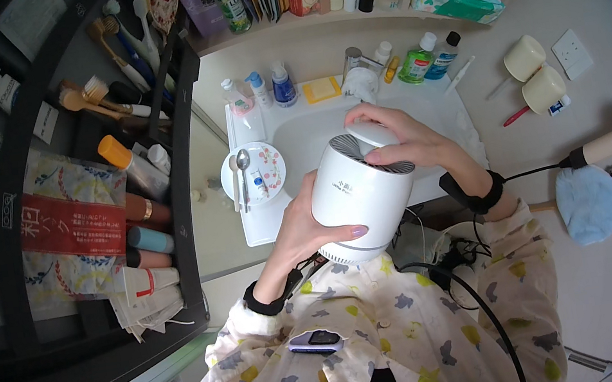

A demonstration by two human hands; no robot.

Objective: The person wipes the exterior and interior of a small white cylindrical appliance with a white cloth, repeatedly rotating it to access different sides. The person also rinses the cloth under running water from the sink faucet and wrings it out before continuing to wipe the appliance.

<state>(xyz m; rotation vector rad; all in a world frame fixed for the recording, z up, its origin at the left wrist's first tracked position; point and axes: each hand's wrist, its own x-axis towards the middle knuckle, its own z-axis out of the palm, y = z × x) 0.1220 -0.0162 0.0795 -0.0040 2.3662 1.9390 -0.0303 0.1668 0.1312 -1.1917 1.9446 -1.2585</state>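
Observation:
A white cylindrical appliance [366, 199] with a dark, finned top grille is held tilted in front of my chest, over the near edge of the sink. My left hand [307, 220] grips its lower side, thumb across the front near the grey band. Above the grille, my right hand [407, 134] pinches a round white cap [373, 134] between thumb and fingers. The cap is tilted at the grille's centre; whether it is fully detached cannot be told. Slots ring the appliance's base. Both wrists wear black bands.
A plate [272, 160] with two spoons and a small tube stands left of the sink [297, 133]. Bottles and a yellow sponge [322, 89] line the back ledge. A black organizer [189, 125] stands at left. A hair dryer [602, 148] hangs at right; a black cable crosses my front.

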